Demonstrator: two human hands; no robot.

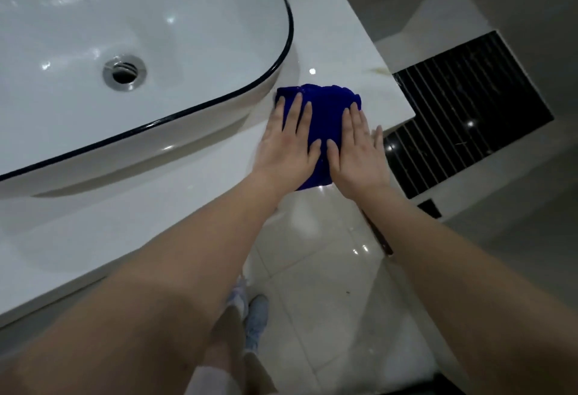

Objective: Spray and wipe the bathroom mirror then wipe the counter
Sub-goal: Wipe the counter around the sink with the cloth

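The white bench (125, 216) carried the basin (78, 19), which left only a narrow strip toward the right corner. On that strip lay the blue cloth (325, 98), its long axis running away from the person, in line with the fingers. Both grips pressed flat on it, fingers straight, clasping nothing: the left grip (289, 147) just beside the basin wall, the right grip (358, 153) nearer the bench's edge. Most bare bench seemingly lay leftward, along the front, on the left grip's side.
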